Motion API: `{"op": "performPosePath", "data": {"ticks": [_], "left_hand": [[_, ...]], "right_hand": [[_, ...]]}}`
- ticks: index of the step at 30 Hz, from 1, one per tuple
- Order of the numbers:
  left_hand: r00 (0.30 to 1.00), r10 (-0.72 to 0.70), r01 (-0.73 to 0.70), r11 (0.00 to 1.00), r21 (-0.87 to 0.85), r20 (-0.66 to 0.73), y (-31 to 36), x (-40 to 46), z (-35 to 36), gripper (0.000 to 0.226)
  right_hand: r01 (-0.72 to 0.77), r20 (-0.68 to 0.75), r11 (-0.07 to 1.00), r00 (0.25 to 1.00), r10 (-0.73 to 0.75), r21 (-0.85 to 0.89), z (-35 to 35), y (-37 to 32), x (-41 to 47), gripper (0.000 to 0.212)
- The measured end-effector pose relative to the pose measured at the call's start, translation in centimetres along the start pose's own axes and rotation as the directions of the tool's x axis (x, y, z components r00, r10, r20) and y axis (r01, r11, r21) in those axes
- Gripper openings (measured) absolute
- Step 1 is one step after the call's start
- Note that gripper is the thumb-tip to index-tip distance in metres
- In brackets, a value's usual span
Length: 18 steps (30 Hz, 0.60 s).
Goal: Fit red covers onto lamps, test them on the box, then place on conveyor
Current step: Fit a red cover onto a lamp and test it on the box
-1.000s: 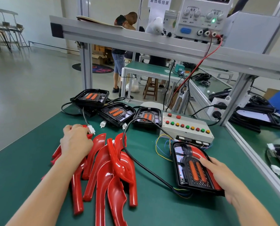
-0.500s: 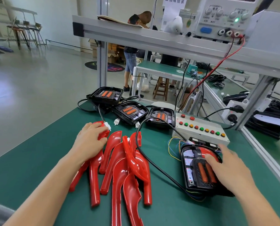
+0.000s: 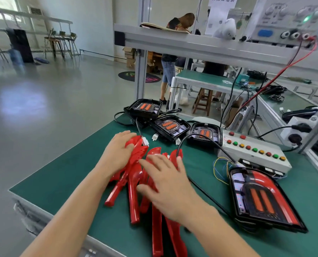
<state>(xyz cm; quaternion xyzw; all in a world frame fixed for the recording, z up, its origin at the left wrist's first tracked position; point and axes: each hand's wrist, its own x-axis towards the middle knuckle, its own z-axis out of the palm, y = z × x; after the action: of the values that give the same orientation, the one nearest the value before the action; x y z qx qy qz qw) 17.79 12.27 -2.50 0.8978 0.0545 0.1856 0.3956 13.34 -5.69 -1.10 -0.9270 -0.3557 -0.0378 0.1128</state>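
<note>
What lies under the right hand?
The right hand hovers over or touches the pile of glossy red plastic lamp covers on the green bench mat; contact itself is hidden.

Red covers [image 3: 136, 184]: glossy moulded plastic, smooth, w/ bright highlights; one near the left hand [image 3: 117, 154] shows a ribbed inner face. Surface [image 3: 61, 182]: matt green mat, smooth, w/ pale metal edge. Lamps at back [image 3: 170, 126]: black glossy plastic housings, orange translucent inserts. Covered lamp [image 3: 262, 199]: shiny black & red plastic, reflective lens. Test box [image 3: 254, 151]: off-white painted metal, matt, w/ glossy coloured plastic buttons. Frame rail [image 3: 191, 45]: brushed aluminium extrusion. Stool [image 3: 203, 101]: bare wood. Floor [image 3: 52, 99]: smooth grey, semi-gloss, reflecting light.
</note>
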Motion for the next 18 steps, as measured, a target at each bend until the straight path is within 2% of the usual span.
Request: {"op": "performPosePath", "data": {"ticks": [2,5,8,11,18], "left_hand": [[0.999,-0.05,0.05,0.998,0.03,0.0,-1.0,-0.5,-0.4,0.039],[0.984,-0.166,0.152,0.972,0.177,0.07,-2.5,-1.6,-0.5,0.047],[0.968,-0.2,0.185,0.977,0.105,0.153,-3.1,-2.4,-0.1,0.051],[0.969,-0.19,0.187,0.982,0.03,0.158,-3.1,-2.5,0.4,0.051],[0.971,-0.129,0.14,0.989,-0.042,0.203,-2.9,-1.6,1.6,0.06]], "right_hand": [[0.073,0.028,0.997,0.997,-0.073,-0.006,1.1,-1.1,0.3,0.062],[0.137,0.083,0.99,0.987,-0.136,-0.013,2.4,-2.3,0.5,0.065],[0.146,0.137,0.989,0.98,-0.141,-0.025,3.3,-2.6,0.3,0.069],[0.127,0.164,0.99,0.98,-0.116,-0.059,3.9,-2.2,0.0,0.071],[-0.009,0.102,0.994,0.995,0.02,-0.108,4.5,-1.3,0.5,0.069]]}}
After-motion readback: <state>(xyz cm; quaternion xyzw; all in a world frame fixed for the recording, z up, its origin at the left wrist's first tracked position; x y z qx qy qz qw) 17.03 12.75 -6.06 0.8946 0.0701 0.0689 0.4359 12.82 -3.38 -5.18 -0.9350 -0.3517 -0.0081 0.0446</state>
